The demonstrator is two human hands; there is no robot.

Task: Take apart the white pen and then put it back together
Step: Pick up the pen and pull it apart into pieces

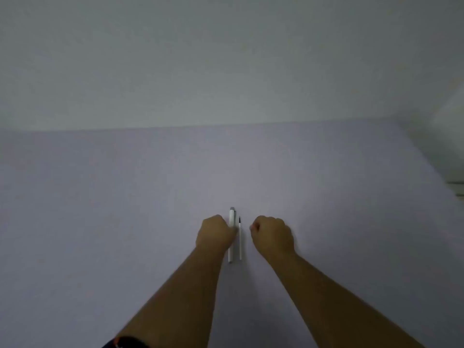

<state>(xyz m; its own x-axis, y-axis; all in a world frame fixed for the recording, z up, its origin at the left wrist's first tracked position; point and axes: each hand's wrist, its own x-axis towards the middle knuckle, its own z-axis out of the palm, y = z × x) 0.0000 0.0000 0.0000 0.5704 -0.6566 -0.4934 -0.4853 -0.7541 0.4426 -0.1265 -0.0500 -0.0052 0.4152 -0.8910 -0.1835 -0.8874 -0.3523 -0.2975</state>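
The white pen lies in two parts on the pale lavender table (326, 197), both pointing away from me. Its white barrel (231, 217) has a grey far end and a clip. The thin white refill (240, 243), with a dark tip at its far end, lies just to the right of the barrel and parallel to it. My left hand (214, 233) is curled with its fingers closed on the barrel's middle, which hides that part. My right hand (272, 234) is a closed fist resting right of the refill, a small gap apart from it; I see nothing held in it.
A grey-white wall (226, 59) rises behind the table's far edge. At the far right a pale object (455, 189) stands past the table's corner. A dark and orange item (125, 342) shows at the bottom edge by my left forearm.
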